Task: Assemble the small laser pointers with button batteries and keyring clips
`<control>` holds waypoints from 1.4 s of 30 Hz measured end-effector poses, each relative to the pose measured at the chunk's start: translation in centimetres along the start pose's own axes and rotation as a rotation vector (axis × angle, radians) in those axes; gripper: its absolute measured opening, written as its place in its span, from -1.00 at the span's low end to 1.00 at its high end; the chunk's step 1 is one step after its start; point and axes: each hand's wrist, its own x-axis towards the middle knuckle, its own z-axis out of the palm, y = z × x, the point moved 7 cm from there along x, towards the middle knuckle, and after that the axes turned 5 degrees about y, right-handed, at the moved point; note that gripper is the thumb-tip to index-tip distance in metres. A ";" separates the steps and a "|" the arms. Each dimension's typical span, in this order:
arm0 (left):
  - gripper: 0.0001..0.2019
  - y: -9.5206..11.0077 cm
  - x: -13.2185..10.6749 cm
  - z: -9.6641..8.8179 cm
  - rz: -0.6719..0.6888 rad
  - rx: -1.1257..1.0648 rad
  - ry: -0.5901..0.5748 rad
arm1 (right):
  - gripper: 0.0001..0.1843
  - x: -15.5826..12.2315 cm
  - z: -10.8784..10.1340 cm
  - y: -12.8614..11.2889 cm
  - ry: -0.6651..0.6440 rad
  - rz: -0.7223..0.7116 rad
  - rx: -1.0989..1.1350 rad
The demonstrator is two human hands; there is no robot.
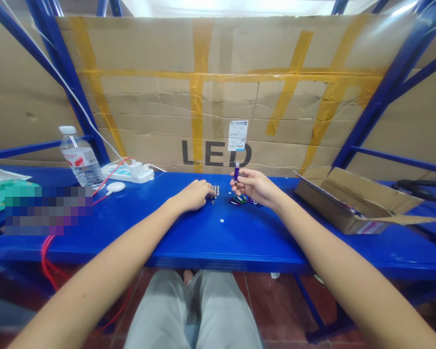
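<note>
My right hand is closed round a small purple cylinder, held upright above the blue shelf. Under that hand lies a little heap of coloured clips or small parts. My left hand rests on the shelf with its fingers curled, the fingertips pinched at a cluster of several small silver button-like pieces. What sits between those fingertips is too small to name. One loose silver piece lies nearer to me.
An open cardboard box stands at the right. At the left are a water bottle, a white power strip with red wires, and a blurred patch. A taped cardboard sheet marked LED backs the shelf between blue frame bars.
</note>
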 end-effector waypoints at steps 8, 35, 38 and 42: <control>-0.55 -0.1 -0.2 -0.2 0.003 -0.043 0.008 | -0.81 -0.2 0.4 0.5 0.038 0.049 -0.068; -0.79 -2.0 0.6 0.4 -0.192 -0.028 -0.068 | -0.83 -0.7 1.8 0.9 -0.012 0.013 -0.455; -0.81 -2.0 0.6 0.4 -0.197 -0.031 -0.070 | -0.82 -0.7 1.7 0.9 -0.009 0.015 -0.463; -0.90 -2.2 0.6 0.2 -0.221 -0.074 -0.036 | -0.81 -0.7 1.5 0.6 -0.015 0.005 -0.458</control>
